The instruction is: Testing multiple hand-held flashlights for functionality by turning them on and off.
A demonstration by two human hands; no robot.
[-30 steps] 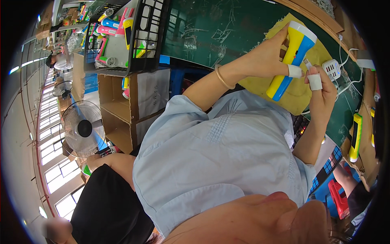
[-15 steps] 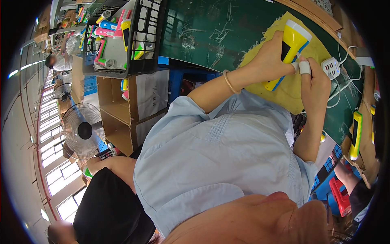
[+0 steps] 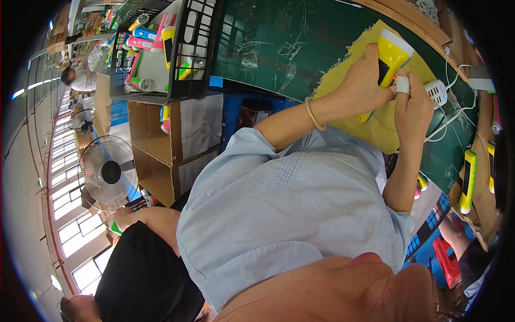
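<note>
You are gripping the yellow flashlight (image 3: 390, 56) in your left hand (image 3: 359, 86), fingers wrapped closed around its body, lens end pointing toward 12 o'clock. It is sitting low over the yellow cloth (image 3: 383, 126) on the green bench top (image 3: 289, 48), at about 1 o'clock in the head view. One second ago you were holding it higher and tilted, blue underside showing; now you are presenting its yellow top and black side panel.

Your right hand (image 3: 413, 110) is coming in from 3 o'clock. Its taped fingertip (image 3: 402, 84) is pressing at the flashlight's side, where a small red glow is showing; the other fingers are curled, holding nothing I can make out. Judgement: you are moving from handling to checking the lamp.

The white power strip (image 3: 437, 92) is lying just beside your right hand, at 3 o'clock. More flashlights are filling the black crate (image 3: 198, 59) at 10 o'clock.
</note>
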